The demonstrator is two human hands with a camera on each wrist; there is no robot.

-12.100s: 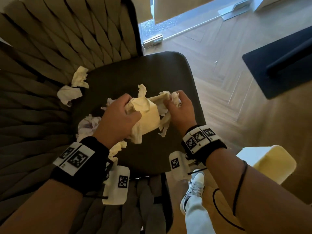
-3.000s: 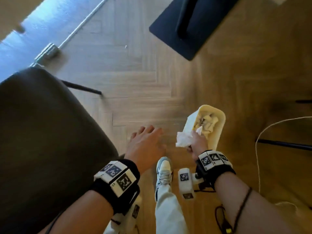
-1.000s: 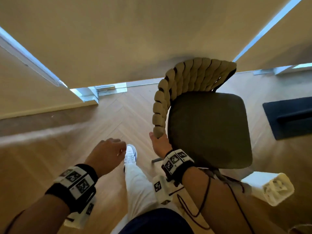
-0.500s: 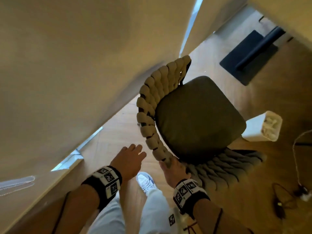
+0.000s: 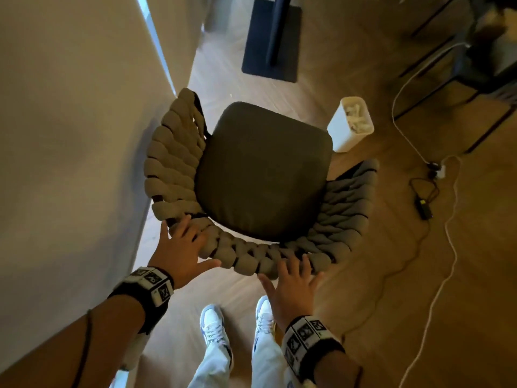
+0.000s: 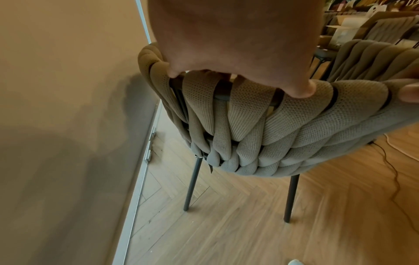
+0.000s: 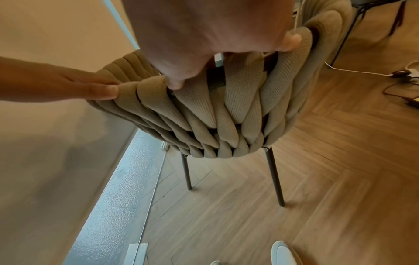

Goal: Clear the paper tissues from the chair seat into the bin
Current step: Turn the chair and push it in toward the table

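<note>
1. Head view: my left hand [image 5: 179, 253] lies spread, fingers straight, on the top rim of the woven backrest [image 5: 246, 256], thumb splayed out along its outer side. My right hand [image 5: 292, 284] is spread too, fingertips touching the rim further right. Both forearms reach forward and down. The chair seat [image 5: 263, 172] shows bare dark cushion. The paper tissues [image 5: 356, 117] sit inside the white bin [image 5: 342, 133], which stands on the floor just beyond the seat's far right corner.

2. Left wrist view: left hand [image 6: 235, 41] fills the top; palm over the woven rim [image 6: 260, 111], fingers extended beyond it, holding nothing.

3. Right wrist view: right hand [image 7: 204, 34] rests flat against the same rim [image 7: 233, 100]; left fingers [image 7: 99, 89] press the weave just beside it. Nothing pinched.
</note>
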